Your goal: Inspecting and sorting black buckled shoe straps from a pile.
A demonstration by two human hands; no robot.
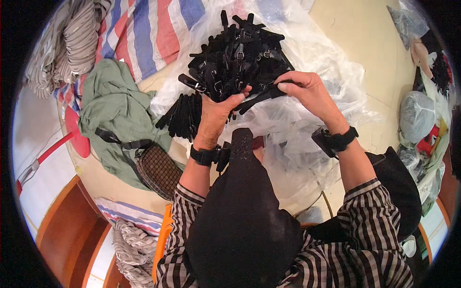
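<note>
At frame centre, the left hand (216, 117) is gripping a thick bundle of black strap pieces (230, 60) above crumpled clear plastic sheeting (307, 53), while the right hand (307, 93) is pinching one black strap (261, 97) beside it.

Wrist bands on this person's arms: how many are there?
2. One black wrist band sits on the left arm, below the left hand; the other band sits on the right arm, below the right hand. Neither looks hidden.

Black straps (235, 57) above the fingers (293, 86), clear plastic (297, 120) beneath them, a green cloth (110, 105) and striped red-white-blue sheet (149, 29) off to their left.
</note>
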